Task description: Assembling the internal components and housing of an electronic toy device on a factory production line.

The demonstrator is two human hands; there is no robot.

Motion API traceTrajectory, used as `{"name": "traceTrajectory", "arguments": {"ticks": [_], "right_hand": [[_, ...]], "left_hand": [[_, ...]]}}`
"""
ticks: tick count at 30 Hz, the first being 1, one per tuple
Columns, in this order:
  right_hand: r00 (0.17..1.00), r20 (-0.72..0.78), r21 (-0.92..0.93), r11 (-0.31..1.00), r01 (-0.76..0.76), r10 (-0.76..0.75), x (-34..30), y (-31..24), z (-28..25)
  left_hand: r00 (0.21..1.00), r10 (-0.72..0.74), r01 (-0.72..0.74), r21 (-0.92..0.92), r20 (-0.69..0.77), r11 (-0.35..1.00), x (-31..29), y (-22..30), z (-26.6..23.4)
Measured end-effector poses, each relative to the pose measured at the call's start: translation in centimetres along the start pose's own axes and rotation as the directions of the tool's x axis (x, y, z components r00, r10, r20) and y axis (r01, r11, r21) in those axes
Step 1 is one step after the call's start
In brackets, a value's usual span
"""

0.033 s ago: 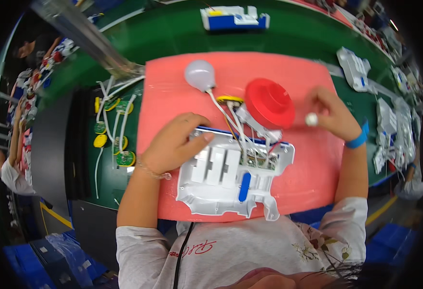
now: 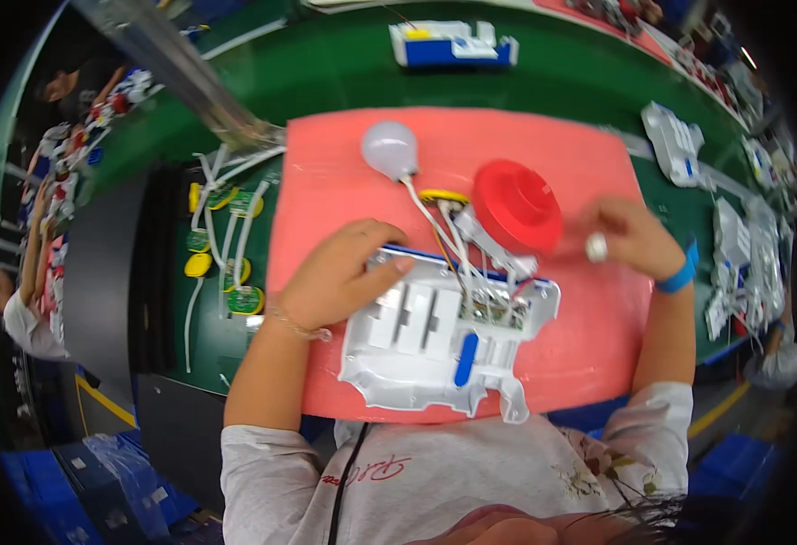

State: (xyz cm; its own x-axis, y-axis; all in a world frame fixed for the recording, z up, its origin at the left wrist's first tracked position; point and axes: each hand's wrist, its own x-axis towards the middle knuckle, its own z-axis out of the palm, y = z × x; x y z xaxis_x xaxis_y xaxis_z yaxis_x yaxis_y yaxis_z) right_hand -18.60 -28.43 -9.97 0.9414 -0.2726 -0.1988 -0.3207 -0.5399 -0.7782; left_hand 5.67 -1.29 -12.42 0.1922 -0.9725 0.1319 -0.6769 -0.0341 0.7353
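A person looks down at a pink mat (image 2: pixel 589 354) lying on a green surface (image 2: pixel 344 73). The left hand (image 2: pixel 339 277) rests palm down on the upper left corner of a white plastic housing (image 2: pixel 444 341), its fingers (image 2: pixel 389 268) spread flat and pressing rather than wrapped around it. The housing lies near the mat's front edge, just in front of the person's chest, with a small blue tab (image 2: pixel 465 360) on its lower half. Thin wires (image 2: pixel 439 232) run from the housing up to a white light bulb (image 2: pixel 389 148) lying near the mat's far edge. A round red cap (image 2: pixel 516 206) sits just to the right of the wires. The right hand (image 2: pixel 630 238), with a blue wristband (image 2: pixel 682 272), is raised beside the red cap, its fingers pinched around a small white piece (image 2: pixel 596 246), possibly a knob; it is too blurred to identify. More white housings (image 2: pixel 675 141) lie to the right on the surface, and yellow and green round parts (image 2: pixel 221 263) lie to the left.
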Motion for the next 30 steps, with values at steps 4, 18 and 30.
{"name": "traceTrajectory", "arguments": {"ticks": [4,18,30], "right_hand": [[0.906,0.421,0.297,0.937,-0.184,0.044,1.4,0.4,2.4],[0.87,0.488,0.442,0.838,-0.319,0.073,1.2,0.5,5.7],[0.943,0.332,0.817,0.492,-0.302,0.028,0.3,-2.7,9.1]], "left_hand": [[0.999,0.052,-0.052,0.015,0.005,0.999,0.7,-1.7,0.5],[0.998,0.041,-0.037,-0.091,0.042,0.995,0.7,-1.8,0.8],[0.999,-0.002,-0.008,-0.309,-0.033,0.951,0.6,-2.6,0.8]]}}
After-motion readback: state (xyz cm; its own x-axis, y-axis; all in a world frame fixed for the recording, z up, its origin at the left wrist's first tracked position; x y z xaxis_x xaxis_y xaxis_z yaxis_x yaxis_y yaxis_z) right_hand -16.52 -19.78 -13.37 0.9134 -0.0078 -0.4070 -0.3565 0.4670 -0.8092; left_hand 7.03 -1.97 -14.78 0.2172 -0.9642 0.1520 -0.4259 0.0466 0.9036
